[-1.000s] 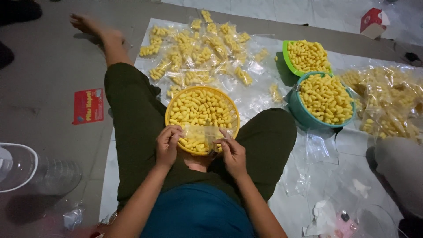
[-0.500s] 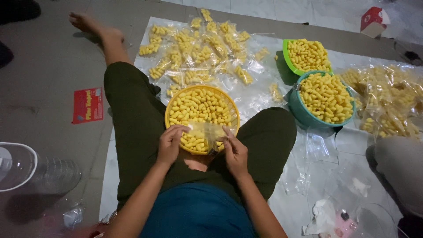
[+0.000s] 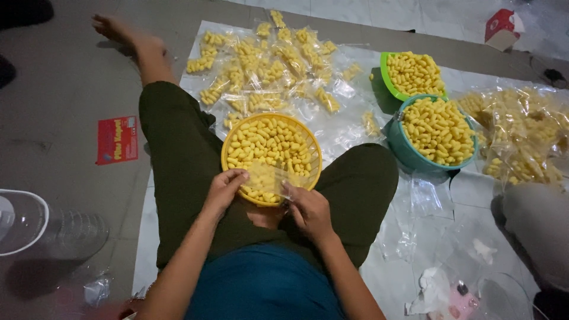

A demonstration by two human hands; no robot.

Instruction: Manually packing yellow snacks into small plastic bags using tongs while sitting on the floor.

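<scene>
A yellow basket (image 3: 228, 148) full of yellow puffed snacks rests between my legs. Over its near rim I hold a small clear plastic bag (image 3: 267, 178) with a few snacks inside. My left hand (image 3: 224, 188) pinches the bag's left edge and my right hand (image 3: 308, 207) pinches its right edge. I sit on a clear plastic sheet (image 3: 349, 136) spread over the floor, my left leg stretched out and my right leg bent.
Several filled snack bags (image 3: 267, 65) lie beyond the basket. A green bowl (image 3: 386, 77) and a teal bowl (image 3: 400, 148) of snacks stand at right, beside a heap of bags (image 3: 521, 136). A red packet (image 3: 117, 140) and a clear container (image 3: 24, 225) are at left. Empty bags (image 3: 427, 195) lie at right.
Both hands have lifted the small bag slightly and shifted along its edges; the basket and bowls have stayed put.
</scene>
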